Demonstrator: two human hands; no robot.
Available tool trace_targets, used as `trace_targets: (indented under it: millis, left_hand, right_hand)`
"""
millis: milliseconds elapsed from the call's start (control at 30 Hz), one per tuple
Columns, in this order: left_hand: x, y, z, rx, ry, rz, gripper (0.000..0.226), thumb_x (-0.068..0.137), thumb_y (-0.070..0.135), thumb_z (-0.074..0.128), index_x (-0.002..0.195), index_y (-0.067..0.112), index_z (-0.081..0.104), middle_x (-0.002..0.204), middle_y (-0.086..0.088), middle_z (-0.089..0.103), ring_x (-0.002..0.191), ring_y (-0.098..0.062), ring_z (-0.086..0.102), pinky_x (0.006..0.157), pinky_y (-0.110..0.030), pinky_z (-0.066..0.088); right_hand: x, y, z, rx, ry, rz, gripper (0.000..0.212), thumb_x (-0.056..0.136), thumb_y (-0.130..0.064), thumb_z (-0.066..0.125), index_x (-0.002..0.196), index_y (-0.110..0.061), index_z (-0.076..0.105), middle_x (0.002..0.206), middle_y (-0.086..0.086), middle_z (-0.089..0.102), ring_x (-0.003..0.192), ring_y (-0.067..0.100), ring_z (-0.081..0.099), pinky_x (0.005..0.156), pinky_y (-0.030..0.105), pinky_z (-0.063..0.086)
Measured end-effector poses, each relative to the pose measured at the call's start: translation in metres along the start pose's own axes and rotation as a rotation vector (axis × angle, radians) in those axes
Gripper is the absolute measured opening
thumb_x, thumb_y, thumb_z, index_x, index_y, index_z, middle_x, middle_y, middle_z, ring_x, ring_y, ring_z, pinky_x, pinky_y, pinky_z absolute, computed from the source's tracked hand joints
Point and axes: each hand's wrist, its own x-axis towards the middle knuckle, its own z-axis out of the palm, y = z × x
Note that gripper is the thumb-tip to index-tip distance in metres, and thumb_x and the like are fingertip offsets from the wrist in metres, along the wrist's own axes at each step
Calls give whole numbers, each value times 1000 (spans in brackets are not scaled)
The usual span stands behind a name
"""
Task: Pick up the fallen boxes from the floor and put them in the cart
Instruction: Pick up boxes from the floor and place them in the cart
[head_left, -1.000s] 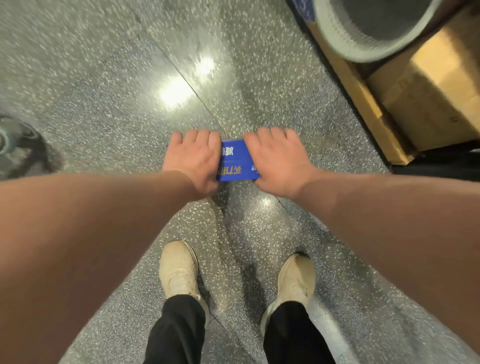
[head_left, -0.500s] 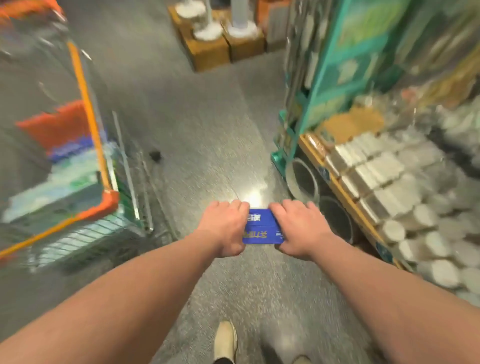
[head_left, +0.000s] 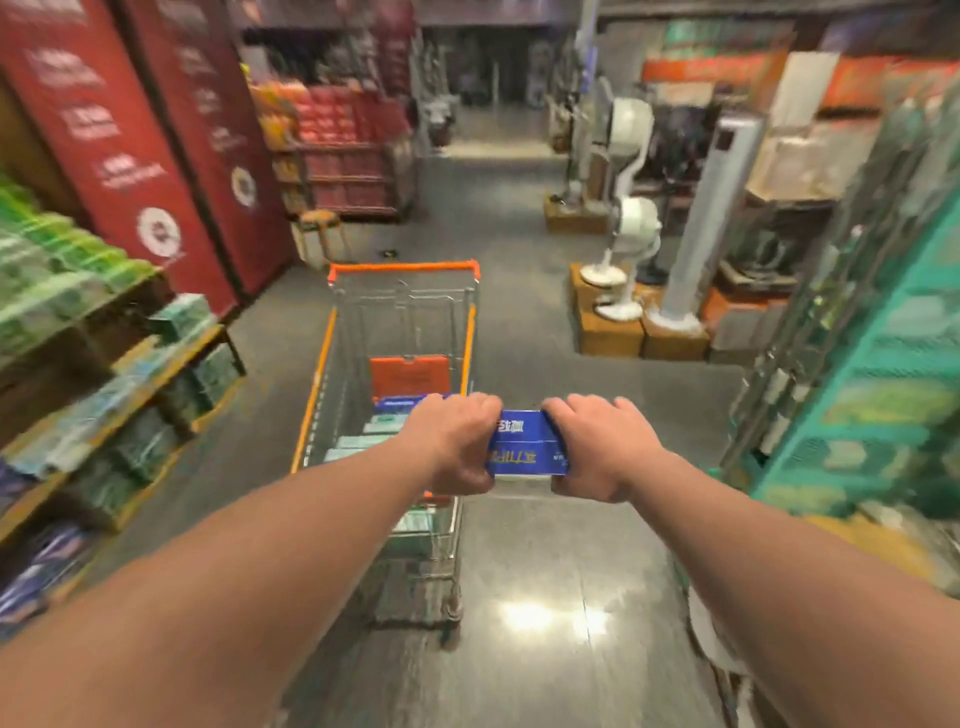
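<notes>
A blue box (head_left: 525, 451) with yellow lettering is held in the air between both hands. My left hand (head_left: 454, 441) grips its left end and my right hand (head_left: 597, 447) grips its right end. The box hangs at the near right corner of a wire shopping cart (head_left: 400, 312) with orange trim. Inside the cart lie several green and blue boxes (head_left: 379, 428) and an orange flap. My left hand overlaps the cart's right rim.
Shelves of green and blue packs (head_left: 93, 374) line the left side. A green metal rack (head_left: 872, 374) stands at the right. Standing fans (head_left: 623, 249) on wooden blocks stand beyond the cart to the right. Red pillars (head_left: 156, 130) rise at the far left. Grey floor stretches ahead.
Both hands lifted the blue box off the floor and carried it up to the cart. The view swung up from the floor to the aisle, with the cart now straight ahead.
</notes>
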Motion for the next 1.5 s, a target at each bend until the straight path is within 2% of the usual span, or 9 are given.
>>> trace_targets:
  millis: [100, 267, 467, 600, 867, 967, 1133, 1367, 1500]
  left_hand:
    - [-9, -48, -2, -13, 2, -56, 58, 68, 65, 68, 106, 26, 46, 104, 2, 62, 97, -27, 67, 79, -40, 52]
    - [-10, -142, 11, -12, -42, -100, 57, 69, 66, 57, 106, 26, 44, 108, 2, 61, 101, -26, 65, 79, -38, 47]
    - [8, -247, 69, -83, -102, -124, 51, 73, 59, 66, 107, 26, 46, 105, 5, 60, 100, -23, 64, 82, -38, 51]
    - [16, -292, 117, -131, -156, -142, 49, 71, 54, 68, 106, 27, 45, 104, 5, 59, 97, -22, 63, 80, -38, 49]
    - [34, -312, 204, -207, -360, -191, 45, 72, 52, 70, 101, 27, 46, 101, 6, 59, 95, -22, 62, 79, -39, 48]
    - [40, -311, 231, -200, -411, -202, 45, 76, 45, 71, 107, 24, 46, 107, 3, 58, 101, -24, 59, 83, -40, 46]
    - [45, -308, 283, -182, -501, -242, 60, 73, 43, 75, 120, 23, 45, 117, 0, 51, 109, -24, 56, 90, -42, 45]
    - [43, -313, 338, -157, -599, -208, 69, 72, 37, 76, 130, 19, 44, 124, -3, 49, 117, -27, 47, 100, -42, 41]
    - [43, -318, 365, -155, -617, -165, 65, 75, 33, 74, 130, 18, 44, 125, -3, 49, 116, -26, 46, 101, -40, 40]
  right_hand:
    - [43, -28, -9, -2, 26, -71, 74, 62, -60, 68, 127, -32, 45, 116, -5, 59, 115, 23, 59, 89, 40, 44]
    - [129, -80, 0, 20, 37, -124, 79, 62, -61, 69, 131, -31, 44, 117, -4, 60, 114, 24, 60, 90, 40, 45]
    - [228, -136, 35, 54, -32, -130, 78, 65, -59, 71, 132, -28, 44, 120, -3, 60, 115, 25, 59, 93, 42, 44]
    - [273, -162, 73, 76, -116, -119, 74, 67, -57, 72, 129, -27, 43, 121, -1, 58, 117, 26, 56, 95, 42, 42]
    - [314, -177, 160, 149, -308, -123, 71, 73, -58, 70, 130, -25, 41, 124, 0, 57, 120, 27, 54, 98, 44, 40]
    - [325, -176, 193, 173, -355, -129, 69, 73, -55, 70, 128, -24, 41, 124, 1, 57, 119, 28, 54, 98, 45, 40]
    - [343, -172, 240, 201, -440, -165, 75, 71, -54, 72, 132, -25, 39, 126, 0, 55, 120, 27, 53, 101, 44, 38]
    - [352, -187, 294, 256, -570, -163, 83, 71, -67, 72, 134, -23, 39, 126, 3, 50, 120, 27, 49, 103, 46, 39]
    - [353, -195, 314, 248, -552, -132, 74, 76, -62, 70, 132, -22, 42, 124, 3, 45, 118, 27, 44, 98, 42, 40]
